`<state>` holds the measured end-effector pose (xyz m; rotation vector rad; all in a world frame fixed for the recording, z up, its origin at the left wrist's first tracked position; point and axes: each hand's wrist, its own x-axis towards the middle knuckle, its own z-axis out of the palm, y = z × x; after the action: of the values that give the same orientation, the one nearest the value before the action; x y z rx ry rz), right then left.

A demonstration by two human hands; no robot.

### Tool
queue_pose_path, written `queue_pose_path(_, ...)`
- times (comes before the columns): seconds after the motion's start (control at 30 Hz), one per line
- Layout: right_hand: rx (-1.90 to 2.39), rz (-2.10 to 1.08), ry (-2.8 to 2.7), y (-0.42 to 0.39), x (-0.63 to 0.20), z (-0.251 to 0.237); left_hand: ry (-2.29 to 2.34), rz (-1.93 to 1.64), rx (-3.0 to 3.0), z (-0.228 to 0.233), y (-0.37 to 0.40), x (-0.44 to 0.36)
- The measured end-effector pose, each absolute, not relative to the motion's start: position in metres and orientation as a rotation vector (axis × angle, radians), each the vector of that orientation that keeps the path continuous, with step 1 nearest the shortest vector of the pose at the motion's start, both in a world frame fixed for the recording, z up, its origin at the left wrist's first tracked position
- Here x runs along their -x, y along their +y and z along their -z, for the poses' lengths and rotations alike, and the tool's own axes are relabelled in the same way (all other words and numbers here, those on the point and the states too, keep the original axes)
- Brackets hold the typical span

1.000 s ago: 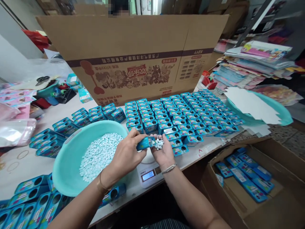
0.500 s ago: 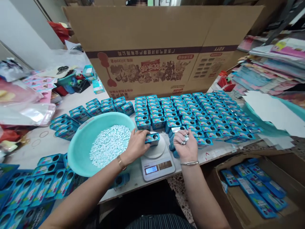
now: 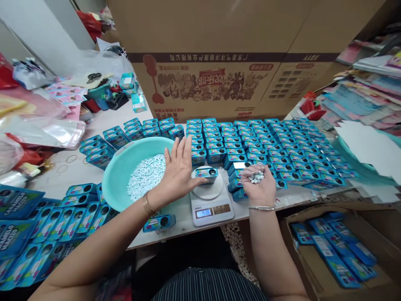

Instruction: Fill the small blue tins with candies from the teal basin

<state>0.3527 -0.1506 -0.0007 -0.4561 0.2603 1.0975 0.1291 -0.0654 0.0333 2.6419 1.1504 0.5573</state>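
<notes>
A white plastic digital scale (image 3: pixel 200 202) is displaying 1578, decimal point unclear; a blue rectangular cardboard box (image 3: pixel 15 202) at left is reading "CARAMELO"; a brown cardboard carton (image 3: pixel 200 37) is bearing upside-down "XQYY" and Chinese lettering.

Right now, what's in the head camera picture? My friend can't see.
A person's right hand cups small white pieces; the open left hand is beside a blue box on a scale. Nearby are a turquoise tub of pieces and rows of blue boxes.

Dark striped garment (image 3: pixel 206 286), golden bracelet (image 3: pixel 148 205), silver bangle (image 3: pixel 262 208)
</notes>
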Motion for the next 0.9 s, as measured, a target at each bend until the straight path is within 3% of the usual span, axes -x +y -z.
queue_pose_path(0.5,0.483,-1.166,0.19,-0.152,-0.352,-0.005,0.939,-0.04,-2.778,-0.007,-0.064,-0.176)
queue_pose_path(0.67,0.481,-1.173,0.207,-0.154,-0.358,-0.008,1.022,-0.29,-2.717,-0.06,-0.038,-0.126)
queue_pose_path(0.77,0.478,-1.153,0.261,-0.152,-0.354,-0.015,1.364,-0.464,-2.676,-0.104,-0.006,-0.063)
queue_pose_path(0.9,0.555,-1.153,0.27,-0.148,-0.348,-0.017,1.864,-0.423,-2.535,-0.132,0.044,0.034)
